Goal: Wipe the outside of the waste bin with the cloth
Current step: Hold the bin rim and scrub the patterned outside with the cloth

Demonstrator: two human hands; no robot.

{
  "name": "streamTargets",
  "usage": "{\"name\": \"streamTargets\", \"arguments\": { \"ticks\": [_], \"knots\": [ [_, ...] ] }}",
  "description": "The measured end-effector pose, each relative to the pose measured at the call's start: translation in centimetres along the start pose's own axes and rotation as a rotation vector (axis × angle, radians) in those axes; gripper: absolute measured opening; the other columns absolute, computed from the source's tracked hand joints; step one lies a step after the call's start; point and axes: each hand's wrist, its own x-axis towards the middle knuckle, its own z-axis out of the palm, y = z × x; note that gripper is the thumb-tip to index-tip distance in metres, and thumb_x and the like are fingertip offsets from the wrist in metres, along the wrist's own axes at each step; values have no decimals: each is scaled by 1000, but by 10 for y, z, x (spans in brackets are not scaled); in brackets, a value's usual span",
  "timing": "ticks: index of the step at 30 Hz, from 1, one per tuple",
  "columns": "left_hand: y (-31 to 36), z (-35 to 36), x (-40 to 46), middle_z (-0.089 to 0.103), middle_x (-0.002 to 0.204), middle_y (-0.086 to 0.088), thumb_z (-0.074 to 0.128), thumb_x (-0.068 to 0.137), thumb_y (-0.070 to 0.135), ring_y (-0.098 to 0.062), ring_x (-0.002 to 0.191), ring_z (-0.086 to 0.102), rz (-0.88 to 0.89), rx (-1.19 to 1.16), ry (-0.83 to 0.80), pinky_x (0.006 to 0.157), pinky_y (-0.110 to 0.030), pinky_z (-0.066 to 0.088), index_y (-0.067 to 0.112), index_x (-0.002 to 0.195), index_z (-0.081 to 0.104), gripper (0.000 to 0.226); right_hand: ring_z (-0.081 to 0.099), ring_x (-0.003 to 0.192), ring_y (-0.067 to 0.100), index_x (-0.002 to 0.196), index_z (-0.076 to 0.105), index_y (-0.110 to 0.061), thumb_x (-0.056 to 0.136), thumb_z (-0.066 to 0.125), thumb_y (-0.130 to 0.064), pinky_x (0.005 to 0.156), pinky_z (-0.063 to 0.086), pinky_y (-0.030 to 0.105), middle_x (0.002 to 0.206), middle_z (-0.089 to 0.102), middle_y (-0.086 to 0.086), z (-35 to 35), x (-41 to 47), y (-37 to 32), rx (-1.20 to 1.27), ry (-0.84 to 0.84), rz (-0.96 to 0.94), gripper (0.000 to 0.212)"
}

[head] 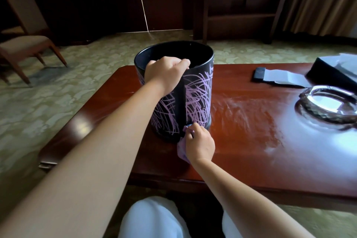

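Black waste bin point(195, 92) with purple scrawl stands upright near the tabletop's point(251, 141) near-left corner, long axis vertical.

Left hand point(166, 75) hooked over the near rim, grip curled round the rim, steadying the bin.

Right hand point(200, 144) low at the bin's foot, grip bunched round a purple cloth point(182, 149); cloth touches the bottom of the near wall, just above the tabletop.

A clean dark band runs up the wall above the cloth; scrawl lies on both sides of it.

Judgement: the unwiped wall lies up and to either side of the right grip, so the next stroke likely goes upward along the bin's axis, or the left hand turns the bin.
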Motion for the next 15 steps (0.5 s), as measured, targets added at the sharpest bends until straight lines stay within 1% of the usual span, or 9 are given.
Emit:
{"name": "streamTargets", "arguments": {
  "ticks": [4, 6, 9, 11, 13, 15],
  "knots": [
    [-1, 0, 0, 66, 79, -18, 30, 79, 49, -27, 79, 57, 20, 0, 10, 74, -29, 28, -2, 82, 66, 62, 60, 61, 23, 71, 63, -13, 74, 62, -12, 52, 31, 20, 67, 63, 0, -5, 6, -6, 42, 201, -127, 3],
    [-1, 0, 0, 65, 79, -19, 30, 78, 50, -29, 78, 57, 20, -6, 11, 71, -28, 29, -1, 80, 66, 62, 59, 59, 23, 69, 63, -14, 71, 64, -12, 51, 30, 19, 64, 62, -1, -4, 8, -6, -1, 209, -161, 3],
    [-1, -1, 0, 65, 79, -19, 30, 78, 50, -29, 78, 58, 19, -12, 9, 72, -30, 29, -2, 81, 65, 63, 60, 58, 24, 67, 61, -14, 68, 72, -10, 51, 30, 20, 63, 62, 0, 0, 5, 3, -72, 143, -164, 12],
    [-1, -1, 0, 66, 81, -19, 30, 78, 51, -28, 80, 58, 12, -11, 9, 73, -30, 28, -2, 82, 66, 64, 61, 60, 25, 69, 62, -14, 70, 69, -10, 51, 32, 21, 64, 63, 0, -1, 5, 3, -36, 141, -158, 8],
    [-1, 0, 0, 66, 81, -19, 30, 78, 51, -28, 80, 57, 12, -6, 13, 73, -29, 28, -2, 82, 66, 64, 60, 60, 23, 70, 64, -14, 72, 64, -12, 49, 36, 21, 65, 63, -1, -5, 9, -2, 0, 189, -173, 2],
    [-1, 0, 0, 66, 80, -18, 31, 78, 51, -28, 80, 57, 11, -9, 12, 71, -28, 30, -1, 80, 66, 63, 59, 59, 22, 70, 64, -14, 72, 64, -12, 49, 37, 22, 65, 62, -1, -7, 11, -6, -4, 210, -186, 3]
  ]
}}
